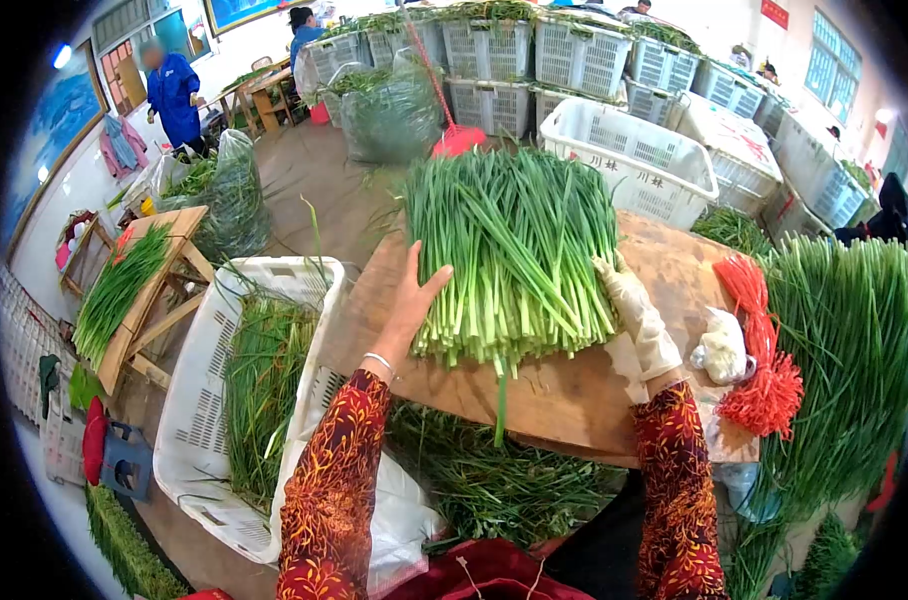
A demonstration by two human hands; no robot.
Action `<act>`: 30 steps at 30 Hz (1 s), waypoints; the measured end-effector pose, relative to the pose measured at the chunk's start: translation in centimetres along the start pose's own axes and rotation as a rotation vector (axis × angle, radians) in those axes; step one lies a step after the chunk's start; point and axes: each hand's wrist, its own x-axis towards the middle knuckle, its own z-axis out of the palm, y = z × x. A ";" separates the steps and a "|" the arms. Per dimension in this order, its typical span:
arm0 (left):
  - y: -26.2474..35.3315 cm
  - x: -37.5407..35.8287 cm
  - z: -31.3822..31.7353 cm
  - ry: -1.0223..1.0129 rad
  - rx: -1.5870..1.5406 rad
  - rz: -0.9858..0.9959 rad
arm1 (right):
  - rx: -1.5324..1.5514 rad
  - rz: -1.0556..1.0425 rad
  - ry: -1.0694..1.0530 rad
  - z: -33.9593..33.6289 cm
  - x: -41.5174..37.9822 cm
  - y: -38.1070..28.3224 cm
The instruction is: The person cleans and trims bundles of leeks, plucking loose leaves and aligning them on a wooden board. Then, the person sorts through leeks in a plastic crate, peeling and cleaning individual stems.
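A wide pile of green leafy stalks (514, 250) lies on the wooden table (574, 395), its pale cut ends toward me. At the pile's left side is my left hand (414, 300), bare, with thumb and fingers spread and a bracelet on the wrist. My right hand (636, 312), in a pale glove, rests against the right side of the pile, fingers apart. A few stalks lie slanted across the top, and one hangs over the front edge. Right of my right hand are a white bundle (722, 346) and red ties (759, 350).
A white crate (189, 420) with loose greens stands at the left. Tall stalks (839, 370) are stacked at the right. Behind the table are an empty white crate (629, 150), stacked crates (489, 50) and a red dustpan (459, 140). A person in blue (172, 95) stands back left.
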 end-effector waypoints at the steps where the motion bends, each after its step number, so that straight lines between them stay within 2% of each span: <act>1: -0.5 0.5 0.2 -0.005 0.033 -0.028 | 0.017 -0.010 -0.014 -0.2 0.3 -0.1; 3: -0.5 1.0 1.1 0.013 0.054 -0.041 | 0.171 0.012 -0.051 -0.4 -0.7 -1.7; 4: -0.4 1.1 1.7 0.027 0.073 -0.053 | -0.096 0.026 -0.019 -1.4 0.4 -1.4; 6: -0.4 1.5 2.7 0.028 0.024 -0.004 | 0.107 -0.040 -0.111 -2.2 1.7 -0.3; 7: -0.5 1.7 3.1 0.039 0.045 0.007 | -0.010 -0.024 -0.082 -2.6 2.0 -0.4; 11: -1.5 2.5 3.4 0.033 0.053 0.040 | 0.093 0.025 -0.099 -3.2 2.6 0.3; 15: -1.9 2.7 2.0 0.037 0.204 0.037 | 0.005 -0.023 -0.088 -3.7 0.9 0.2; 19: -1.0 0.1 -4.3 0.160 0.431 0.044 | -0.242 -0.358 0.123 -5.6 -3.9 -2.5; 21: 0.1 -2.4 -9.0 0.097 0.530 0.155 | -0.262 -0.532 0.269 -5.3 -8.0 -5.0; 22: 1.3 -4.7 -11.9 0.097 0.515 0.171 | -0.241 -0.551 0.324 -4.5 -10.2 -6.1; 24: 2.6 -10.1 -18.4 0.130 0.585 0.036 | -0.193 -0.444 0.384 -1.1 -14.8 -7.7; 26: 0.7 -15.1 -24.6 0.228 0.551 -0.137 | -0.162 -0.387 0.089 1.1 -19.3 -5.3; 27: -2.8 -17.7 -28.3 0.271 0.490 -0.126 | -0.163 -0.297 -0.117 3.6 -21.6 -5.4; 28: -5.3 -20.6 -30.8 0.322 0.480 -0.214 | -0.161 -0.211 -0.322 6.2 -23.6 -5.4; 30: -7.6 -25.3 -32.0 0.385 0.465 -0.397 | -0.043 -0.003 -0.526 10.4 -26.1 -2.7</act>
